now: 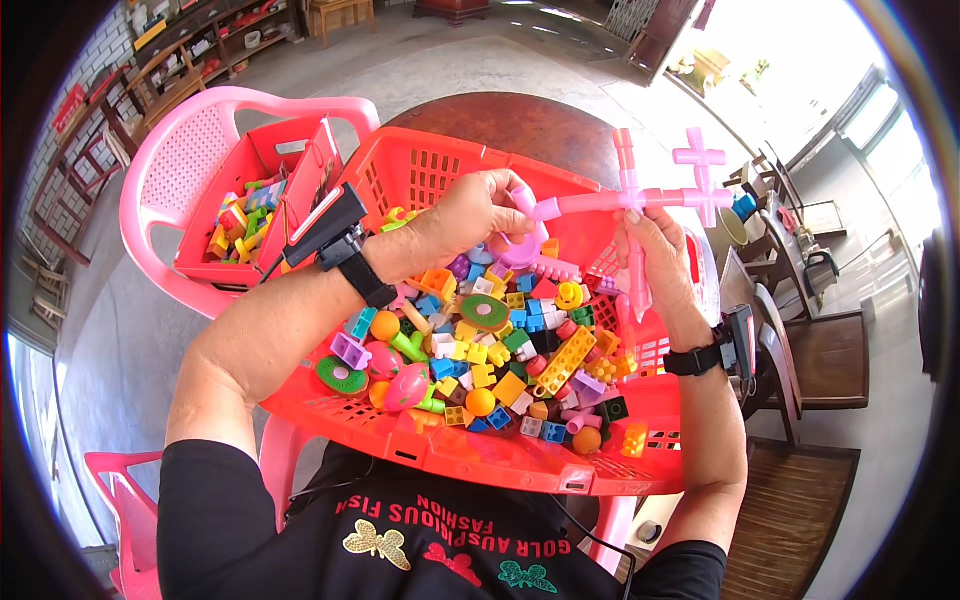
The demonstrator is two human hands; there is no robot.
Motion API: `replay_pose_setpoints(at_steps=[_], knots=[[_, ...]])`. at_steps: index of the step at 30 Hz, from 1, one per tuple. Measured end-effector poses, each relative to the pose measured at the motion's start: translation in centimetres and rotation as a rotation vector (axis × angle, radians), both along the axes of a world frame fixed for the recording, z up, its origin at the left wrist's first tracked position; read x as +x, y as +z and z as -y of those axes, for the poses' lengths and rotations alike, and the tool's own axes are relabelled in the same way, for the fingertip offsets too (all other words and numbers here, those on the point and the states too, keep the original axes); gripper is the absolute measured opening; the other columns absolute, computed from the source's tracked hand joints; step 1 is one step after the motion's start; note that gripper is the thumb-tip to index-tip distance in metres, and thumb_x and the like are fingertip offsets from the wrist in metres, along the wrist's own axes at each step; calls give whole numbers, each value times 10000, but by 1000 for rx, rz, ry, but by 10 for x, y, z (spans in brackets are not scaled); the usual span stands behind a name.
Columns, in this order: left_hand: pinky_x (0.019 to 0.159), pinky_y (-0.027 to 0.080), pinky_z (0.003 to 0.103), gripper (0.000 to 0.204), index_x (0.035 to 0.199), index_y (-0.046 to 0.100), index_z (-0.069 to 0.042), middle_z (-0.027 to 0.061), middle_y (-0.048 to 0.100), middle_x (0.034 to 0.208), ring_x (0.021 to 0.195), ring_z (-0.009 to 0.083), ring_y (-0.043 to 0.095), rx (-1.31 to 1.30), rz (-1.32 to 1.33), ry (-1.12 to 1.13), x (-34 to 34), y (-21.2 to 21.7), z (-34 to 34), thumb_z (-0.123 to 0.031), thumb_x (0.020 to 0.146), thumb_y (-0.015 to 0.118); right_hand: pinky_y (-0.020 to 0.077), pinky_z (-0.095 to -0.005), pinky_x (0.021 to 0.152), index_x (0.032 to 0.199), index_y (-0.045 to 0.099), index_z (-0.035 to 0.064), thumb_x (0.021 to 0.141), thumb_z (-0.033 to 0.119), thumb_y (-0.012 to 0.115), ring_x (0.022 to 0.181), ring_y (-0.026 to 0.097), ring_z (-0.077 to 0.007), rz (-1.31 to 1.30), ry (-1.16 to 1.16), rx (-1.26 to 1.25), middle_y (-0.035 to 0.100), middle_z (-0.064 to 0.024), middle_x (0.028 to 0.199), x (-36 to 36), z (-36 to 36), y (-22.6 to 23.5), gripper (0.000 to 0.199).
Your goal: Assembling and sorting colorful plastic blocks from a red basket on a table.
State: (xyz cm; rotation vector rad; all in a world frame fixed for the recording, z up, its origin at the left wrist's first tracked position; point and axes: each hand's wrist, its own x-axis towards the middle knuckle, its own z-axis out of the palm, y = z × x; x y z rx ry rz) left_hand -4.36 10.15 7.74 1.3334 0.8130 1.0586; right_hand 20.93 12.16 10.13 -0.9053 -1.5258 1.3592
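Note:
My left hand (470, 220) is closed in a pinch on a curved pink pipe piece (528, 235), held above a red plastic basket (440, 445). My right hand (657, 255) grips a pink toy-pipe assembly (590, 202) made of straight tubes and cross connectors, its branches sticking up, right and down. The assembly's left end meets the curved piece beside my left fingers; whether they are locked together I cannot tell. Below both hands, the basket holds many loose toys: a yellow building-block strip (566, 361), a green kiwi slice (484, 312), orange balls (481, 402) and coloured blocks.
On a pink plastic chair (160, 190) at the left stands a red box (215, 262) with wooden-looking coloured blocks. A round brown table (500, 125) lies beyond the basket. Wooden chairs and benches (835, 365) line the right side, and shelves (235, 45) stand at the back left.

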Motion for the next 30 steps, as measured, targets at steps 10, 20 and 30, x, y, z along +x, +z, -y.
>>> replay_pose_setpoints(at_steps=[10, 20, 30], knots=[[569, 468, 189, 189, 978, 517, -73, 7, 609, 803, 629, 52, 563, -32, -5, -63, 7, -4, 6, -194, 878, 623, 372, -212, 503, 891, 578, 57, 898, 236, 553, 556, 468, -52, 134, 29, 38, 538, 11, 653, -2, 1, -1, 180], [474, 411, 180, 284, 988, 511, -52, -3, 600, 702, 559, 37, 522, 11, -136, -152, 15, -3, 14, -288, 879, 625, 403, -226, 525, 915, 579, 47, 879, 232, 547, 582, 492, -73, 251, 219, -90, 540, 2, 659, 5, 5, 12, 191], [442, 411, 160, 277, 966, 501, -44, 17, 619, 729, 585, 43, 574, 43, -53, -145, 30, 6, 34, -247, 859, 655, 382, -226, 506, 969, 593, 19, 816, 186, 598, 558, 472, -60, 102, 215, -6, 546, -3, 653, -5, 31, 35, 226]])
